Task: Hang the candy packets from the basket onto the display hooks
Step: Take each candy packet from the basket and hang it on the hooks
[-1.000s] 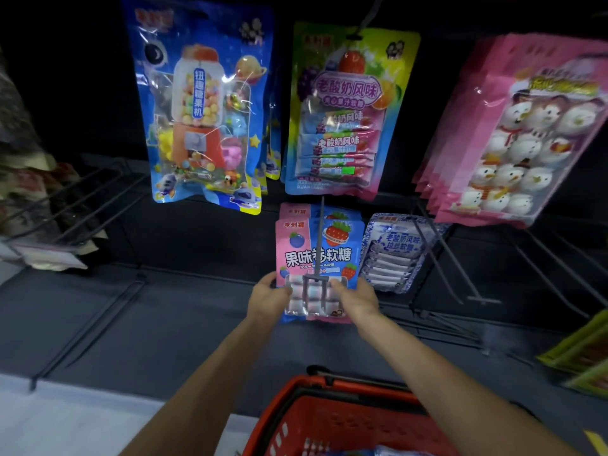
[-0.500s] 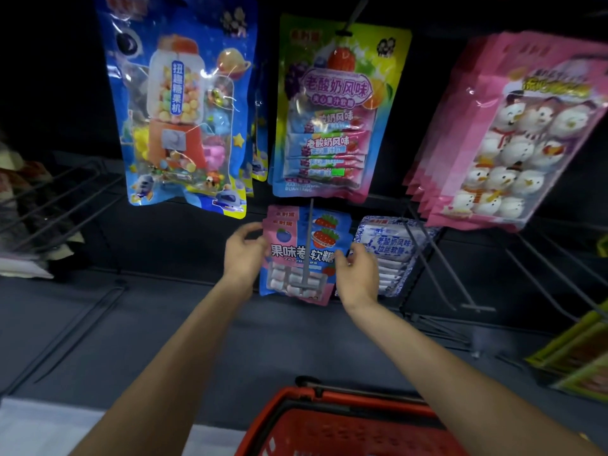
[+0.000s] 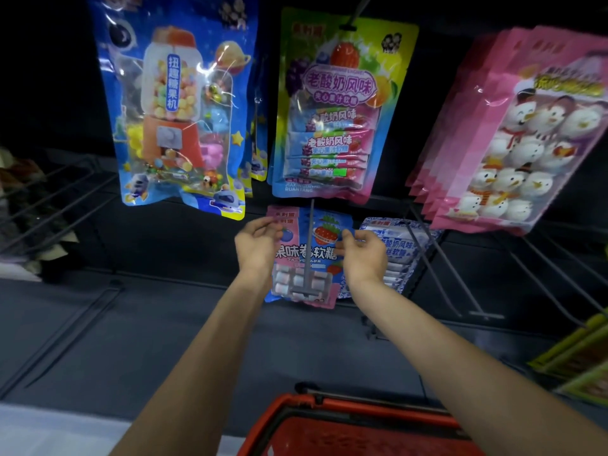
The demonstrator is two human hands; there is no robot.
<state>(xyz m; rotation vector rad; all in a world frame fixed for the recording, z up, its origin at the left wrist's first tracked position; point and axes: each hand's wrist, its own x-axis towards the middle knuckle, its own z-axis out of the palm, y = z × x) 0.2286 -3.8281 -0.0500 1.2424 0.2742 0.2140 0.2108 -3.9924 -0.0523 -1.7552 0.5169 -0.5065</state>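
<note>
Reaching out over the latticed rim of a red plastic basket [image 3: 332,403], a person's two bare forearms stretch towards a glossy pink-and-blue candy packet [image 3: 324,253]. It hangs on a thin grey metal display hook [image 3: 310,258] in the lower row of a dark rack. The rod runs down the packet's printed face and ends in a flat T-shaped bar.

The left hand [image 3: 260,245] is raised with its fingers curled, pinching the packet's pink top-left corner. The right hand [image 3: 365,256] mirrors it, thumb and fingertips closed on the upper right edge beside a printed strawberry. Both wrists are bent back, palms turned towards each other.

Small pastel candy rolls show through the packet's clear lower window. Just beside it on the right hang crinkled blue-and-white packets [image 3: 399,255].

Above hang a shiny blue gumball-machine pouch [image 3: 177,120], a green-and-yellow fruit-chew bag [image 3: 332,110] and a fanned stack of pink snowman packets [image 3: 526,136]. Bare wire hooks [image 3: 457,274] jut out at lower right.
</note>
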